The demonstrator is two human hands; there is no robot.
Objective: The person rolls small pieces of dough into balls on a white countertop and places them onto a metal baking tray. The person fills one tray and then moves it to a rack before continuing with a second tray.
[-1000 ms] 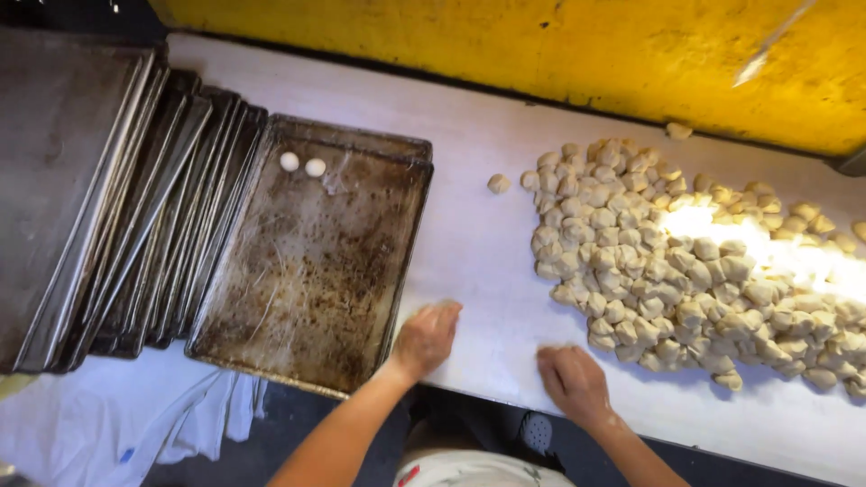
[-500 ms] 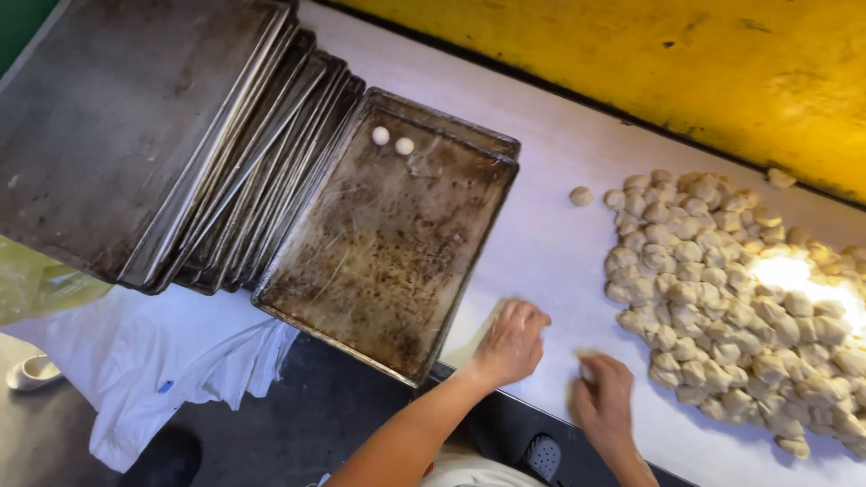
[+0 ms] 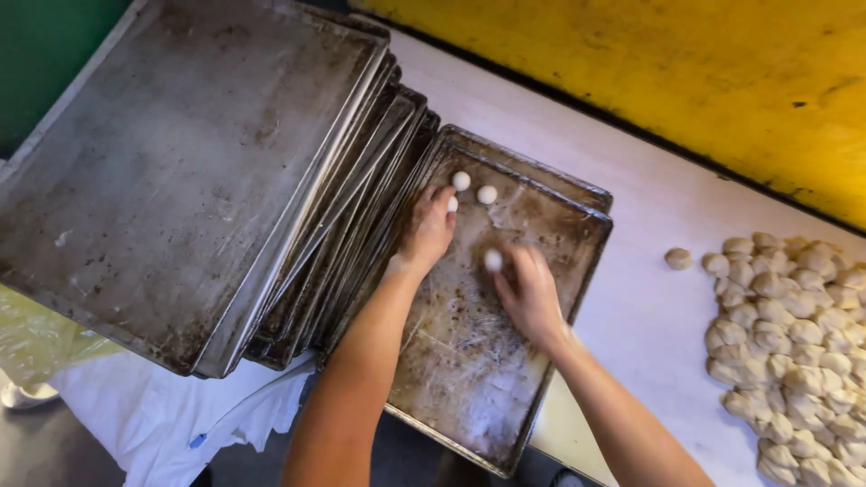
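Fingers of both my hands set small dough balls on the stained baking tray (image 3: 469,361).
Left hand (image 3: 428,225) pinches one ball (image 3: 452,205); right hand (image 3: 528,293) pinches another (image 3: 492,261).

A white table (image 3: 649,316) stands against a yellow wall (image 3: 686,81) with a dark strip along its foot. A green surface (image 3: 45,54) shows at the upper left. A dark floor (image 3: 54,446) lies below, with white cloth (image 3: 171,410) and yellow plastic (image 3: 36,338).
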